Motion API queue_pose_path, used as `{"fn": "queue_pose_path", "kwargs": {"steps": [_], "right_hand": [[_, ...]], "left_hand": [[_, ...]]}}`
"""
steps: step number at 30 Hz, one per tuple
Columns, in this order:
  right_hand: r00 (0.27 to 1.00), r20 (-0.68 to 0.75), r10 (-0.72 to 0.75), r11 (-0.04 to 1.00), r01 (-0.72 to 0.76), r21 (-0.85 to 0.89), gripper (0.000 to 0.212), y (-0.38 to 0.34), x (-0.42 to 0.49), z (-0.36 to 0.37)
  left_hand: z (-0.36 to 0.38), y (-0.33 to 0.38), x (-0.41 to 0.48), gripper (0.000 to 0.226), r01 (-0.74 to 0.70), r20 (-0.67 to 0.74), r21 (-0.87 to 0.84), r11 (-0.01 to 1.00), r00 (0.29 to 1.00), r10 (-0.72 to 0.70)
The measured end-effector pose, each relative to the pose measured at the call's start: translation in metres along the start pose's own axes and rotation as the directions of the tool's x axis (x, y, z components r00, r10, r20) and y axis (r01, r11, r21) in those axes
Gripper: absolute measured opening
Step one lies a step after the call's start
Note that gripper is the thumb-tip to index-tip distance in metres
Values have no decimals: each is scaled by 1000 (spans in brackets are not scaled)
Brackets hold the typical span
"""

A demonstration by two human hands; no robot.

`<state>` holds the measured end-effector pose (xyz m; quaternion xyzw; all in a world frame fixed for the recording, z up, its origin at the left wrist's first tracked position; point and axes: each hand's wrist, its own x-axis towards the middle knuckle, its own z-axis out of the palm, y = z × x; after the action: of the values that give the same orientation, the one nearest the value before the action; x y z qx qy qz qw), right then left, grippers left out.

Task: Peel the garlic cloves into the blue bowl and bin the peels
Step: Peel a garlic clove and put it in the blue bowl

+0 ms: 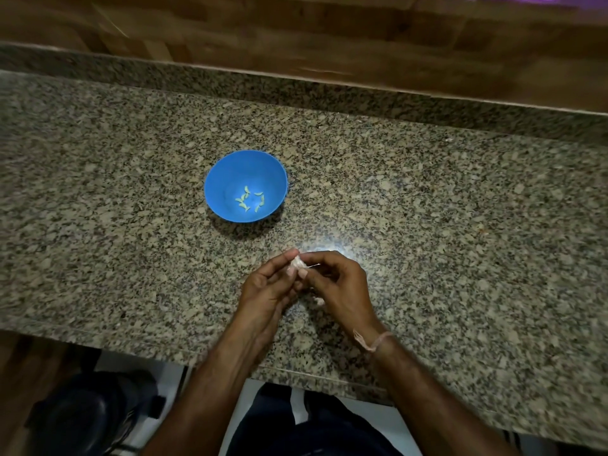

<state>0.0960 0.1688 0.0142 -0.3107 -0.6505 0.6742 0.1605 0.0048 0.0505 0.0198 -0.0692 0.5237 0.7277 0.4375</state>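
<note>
A blue bowl (pixel 227 174) stands on the speckled granite counter (pixel 427 209), and several pale peeled garlic cloves (pixel 250 200) lie on its bottom. Nearer to me, both hands meet above the counter. My left hand (pixel 266 286) and my right hand (pixel 335 281) pinch one small whitish garlic clove (pixel 297 263) between their fingertips, with papery skin sticking out to the right. A small pale bit (pixel 319 301) shows under my right hand; I cannot tell whether it is peel or clove.
The counter's front edge (pixel 296 370) runs just below my wrists. A wooden wall (pixel 296 34) rises behind the granite upstand. A dark round bin-like object (pixel 88 413) sits on the floor at the lower left.
</note>
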Motion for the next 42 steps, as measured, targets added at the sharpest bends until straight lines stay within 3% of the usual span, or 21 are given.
{"fn": "queue_pose_path", "kwargs": {"steps": [8,16,24,29,37,40,42], "right_hand": [[998,53,-42,999,41,32,17,-7,-10,-13],[989,59,-137,977,145,-158,17,-11,-13,-24],[928,137,-346,802,368,-470,20,-6,-17,-23],[916,147,-374,735,389,-555,20,-4,-20,-15],[952,39,-305,842,289,-456,15,2,-22,-8],[987,-30,-159,968,150,-200,12,4,-23,-9],[999,-44,-19,1000,18,-22,10,6,-22,-9]], "left_hand": [[10,-3,-10,34,-46,-15,32,998,999,46],[15,-3,-14,33,-147,0,192,970,989,149],[16,-4,-20,30,-206,22,347,915,977,211],[14,-6,-19,29,-188,-9,335,923,979,203],[13,-10,-16,25,-68,-31,231,970,997,77],[10,-8,-13,25,2,-43,184,983,999,6],[9,-8,-12,23,21,-37,209,978,999,-14]]}}
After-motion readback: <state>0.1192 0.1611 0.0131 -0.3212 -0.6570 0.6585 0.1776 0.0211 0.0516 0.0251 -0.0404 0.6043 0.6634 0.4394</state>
